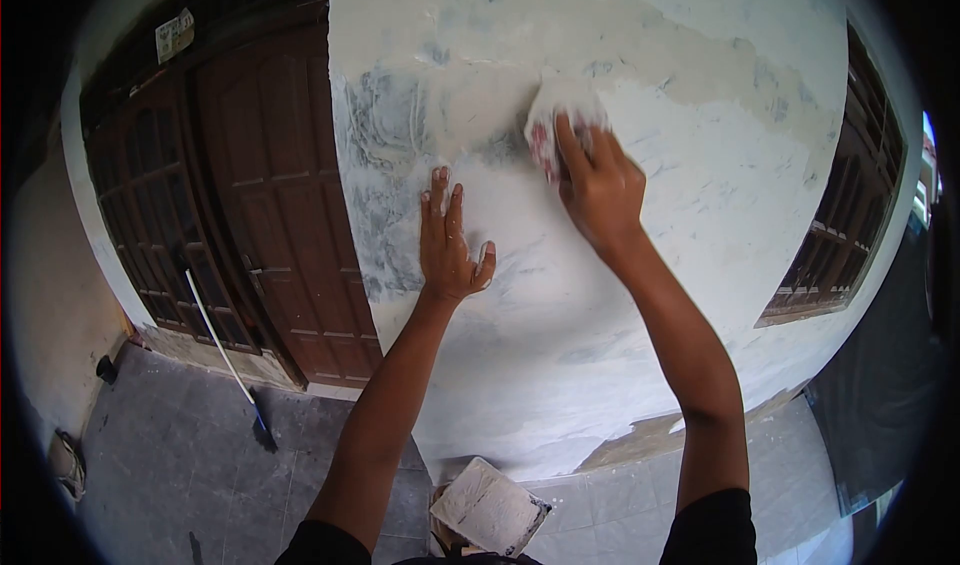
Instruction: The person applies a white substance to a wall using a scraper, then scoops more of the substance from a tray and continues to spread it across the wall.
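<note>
Black sleeves (712, 530) end above the elbows, and both bare arms reach forward to the wall. The left hand (452, 255) is empty and open, fingers spread and pointing up, thumb out to the side, laid against the wall; white paste dots its fingers and palm. The right hand (606, 187), higher and further right, grips a pad (562, 130) between fingers and thumb. The pad is white with red patches, blurred enough that its material cannot be told, and it lies against the upper part of the wall, above and to the right of the left hand.

The wall (570, 315) is mostly white, with grey, smeared patches around the left hand, a beige band across the top and a bare brownish strip near its foot. Low down, between the arms, a tray (487, 506) coated in pale paste sits tilted at an angle near the wall's base.

Further off on the left, grey floor tiles (215, 465) run up to a brown door (285, 165) with a handle. A broom (222, 337) with a white stick and dark bristles leans there, bristles down. Beside the door is a brown window (150, 200), with a piece of paper (175, 36) above it. On the right, another window (838, 200) is set in the wall, and a dark sheet (880, 365) hangs beyond.
</note>
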### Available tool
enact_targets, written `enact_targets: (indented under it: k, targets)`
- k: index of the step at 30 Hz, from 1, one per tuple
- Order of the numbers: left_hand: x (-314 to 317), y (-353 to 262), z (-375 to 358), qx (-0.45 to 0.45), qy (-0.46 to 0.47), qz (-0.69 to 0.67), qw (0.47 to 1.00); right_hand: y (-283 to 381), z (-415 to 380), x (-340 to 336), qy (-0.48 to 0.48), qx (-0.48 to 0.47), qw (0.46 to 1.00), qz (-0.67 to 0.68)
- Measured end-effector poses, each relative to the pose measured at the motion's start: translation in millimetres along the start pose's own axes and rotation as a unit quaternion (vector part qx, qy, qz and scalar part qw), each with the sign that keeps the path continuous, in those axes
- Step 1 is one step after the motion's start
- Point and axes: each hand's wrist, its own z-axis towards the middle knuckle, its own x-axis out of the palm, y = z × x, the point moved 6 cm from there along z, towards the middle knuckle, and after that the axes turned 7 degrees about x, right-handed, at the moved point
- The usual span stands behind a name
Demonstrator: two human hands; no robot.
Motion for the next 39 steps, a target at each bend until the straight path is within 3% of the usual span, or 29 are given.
enact_targets:
  k: [3, 9, 12, 15, 16, 17, 20, 22, 27, 32, 39]
  targets:
    - [0.2, 0.9, 0.7, 0.003, -0.007, -0.001, 1.0, 0.9, 15.5, 12.7, -0.01, -0.02, 0.998, -0.063]
    - [0.0, 2.2, 0.8, -0.01, -0.002, 0.002, 1.0, 33.8, -43.4, 29.0, 0.121, -0.047, 0.987, -0.097]
    - [-0.1, 1.4, -1.6, -0.011, 0.002, 0.0, 1.0, 44.8, -75.9, 21.7, 0.169, -0.061, 0.983, -0.04]
    - [-1.3, 0.6, 0.3, -0.01, -0.001, 0.0, 1.0, 31.2, -75.4, 0.3, 0.167, -0.028, 0.984, 0.048]
    - [-0.4, 0.5, 0.7, -0.015, 0.0, 0.002, 1.0, 24.3, -63.1, -7.8, 0.126, -0.011, 0.99, 0.06]
    - [0.5, 1.3, 1.3, -0.014, -0.003, 0.001, 1.0, 17.0, -47.3, -16.4, 0.074, -0.008, 0.996, 0.051]
    - [0.2, 1.4, -1.2, -0.01, -0.005, 0.002, 1.0, 1.1, 4.5, -14.3, 0.06, 0.031, 0.997, 0.03]
    - [-0.5, 1.8, -0.8, -0.015, -0.004, -0.001, 1.0, 1.2, 24.5, -4.9, -0.01, -0.026, 0.999, -0.034]
    - [-0.7, 4.2, -2.5, -0.015, -0.011, -0.008, 1.0, 23.6, -7.6, 29.2, 0.076, -0.063, 0.99, -0.097]
    - [-2.1, 3.2, -2.1, -0.015, -0.02, -0.012, 1.0, 40.9, -66.5, 10.2, 0.154, -0.077, 0.984, -0.039]
    - [-0.3, 3.5, -4.9, -0.018, -0.02, -0.012, 1.0, 25.6, 31.9, -0.3, 0.019, -0.069, 0.996, -0.052]
